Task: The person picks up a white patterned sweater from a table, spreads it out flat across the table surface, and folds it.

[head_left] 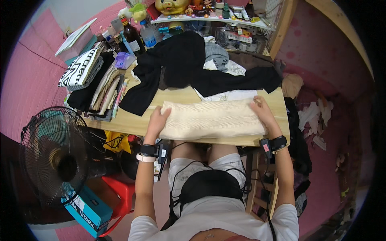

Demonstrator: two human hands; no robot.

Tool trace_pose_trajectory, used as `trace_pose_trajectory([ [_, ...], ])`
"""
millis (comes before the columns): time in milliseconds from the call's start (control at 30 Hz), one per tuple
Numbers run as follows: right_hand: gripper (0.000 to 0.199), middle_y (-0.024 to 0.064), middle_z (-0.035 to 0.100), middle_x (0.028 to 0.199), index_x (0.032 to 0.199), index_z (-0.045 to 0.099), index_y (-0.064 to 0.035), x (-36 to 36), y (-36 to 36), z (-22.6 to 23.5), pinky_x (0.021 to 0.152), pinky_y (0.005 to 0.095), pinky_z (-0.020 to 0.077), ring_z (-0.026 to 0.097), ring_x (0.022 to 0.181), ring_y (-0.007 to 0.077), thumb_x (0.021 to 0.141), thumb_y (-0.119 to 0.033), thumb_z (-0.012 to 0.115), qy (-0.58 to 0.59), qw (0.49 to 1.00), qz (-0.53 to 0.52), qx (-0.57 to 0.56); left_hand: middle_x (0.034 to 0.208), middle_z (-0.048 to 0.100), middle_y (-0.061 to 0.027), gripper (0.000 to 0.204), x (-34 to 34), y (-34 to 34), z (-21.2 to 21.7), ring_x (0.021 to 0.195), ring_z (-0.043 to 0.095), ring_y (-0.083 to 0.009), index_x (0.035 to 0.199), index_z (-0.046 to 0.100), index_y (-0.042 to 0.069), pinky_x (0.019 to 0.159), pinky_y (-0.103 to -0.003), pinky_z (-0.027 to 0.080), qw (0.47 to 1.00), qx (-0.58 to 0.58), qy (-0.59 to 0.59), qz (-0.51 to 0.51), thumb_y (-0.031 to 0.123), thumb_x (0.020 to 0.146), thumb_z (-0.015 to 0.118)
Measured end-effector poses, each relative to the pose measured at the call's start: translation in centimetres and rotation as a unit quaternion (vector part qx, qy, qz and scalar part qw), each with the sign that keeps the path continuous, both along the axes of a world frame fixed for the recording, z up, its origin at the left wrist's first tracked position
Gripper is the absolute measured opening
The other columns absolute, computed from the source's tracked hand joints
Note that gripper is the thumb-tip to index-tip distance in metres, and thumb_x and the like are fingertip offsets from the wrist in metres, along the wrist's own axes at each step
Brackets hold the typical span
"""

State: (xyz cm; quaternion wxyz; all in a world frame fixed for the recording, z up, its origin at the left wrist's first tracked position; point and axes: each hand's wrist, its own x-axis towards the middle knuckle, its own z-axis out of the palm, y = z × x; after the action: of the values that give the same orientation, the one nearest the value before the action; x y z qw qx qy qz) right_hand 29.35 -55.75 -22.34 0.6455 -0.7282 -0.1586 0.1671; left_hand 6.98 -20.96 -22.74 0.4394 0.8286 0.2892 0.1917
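A cream knit garment [213,118], folded into a long flat band, lies along the front edge of the wooden table [159,98]. My left hand [158,119] grips its left end, thumb on top and the other fingers hidden underneath or behind. At the right end my right hand [262,109] has its fingers curled at the upper corner, holding the cloth there. Beyond the band a black long-sleeved garment [177,60] is spread in a loose heap, one sleeve reaching to the right edge of the table.
Folded clothes [102,86] are stacked at the left, by a dark bottle [132,36] and a water bottle [148,35]. A standing fan [56,154], a blue box [88,209] and a red stool [120,197] are at lower left. A shelf [213,18] crosses the back.
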Motion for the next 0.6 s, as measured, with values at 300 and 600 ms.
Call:
trace_pose_trajectory([
  [300, 0.053, 0.015, 0.056, 0.103, 0.132, 0.039, -0.0067, -1.7, 0.5, 0.8, 0.079, 0.0284, 0.0456, 0.056, 0.09, 0.0198, 0.082, 0.003, 0.055, -0.137, 0.986, -0.008, -0.097, 0.086, 0.062, -0.0258, 0.029, -0.6, -0.6, 0.8, 0.081, 0.063, -0.0345, 0.103, 0.05, -0.005, 0.069, -0.035, 0.047, 0.993, 0.049, -0.109, -0.015, 0.019, 0.09, 0.057],
  [600, 0.058, 0.0208, 0.043, 0.128, 0.131, 0.042, -0.003, -6.0, 2.7, 4.0, 0.094, 0.0474, 0.0348, 0.039, 0.12, 0.0375, 0.076, -0.009, 0.061, -0.42, 0.806, -0.071, -0.41, 0.112, 0.057, -0.0216, 0.034, 0.0, -3.5, 5.5, 0.105, 0.054, -0.0367, 0.112, 0.053, 0.001, 0.085, -0.043, 0.042, 0.951, 0.298, 0.054, 0.065, 0.023, 0.086, 0.059],
])
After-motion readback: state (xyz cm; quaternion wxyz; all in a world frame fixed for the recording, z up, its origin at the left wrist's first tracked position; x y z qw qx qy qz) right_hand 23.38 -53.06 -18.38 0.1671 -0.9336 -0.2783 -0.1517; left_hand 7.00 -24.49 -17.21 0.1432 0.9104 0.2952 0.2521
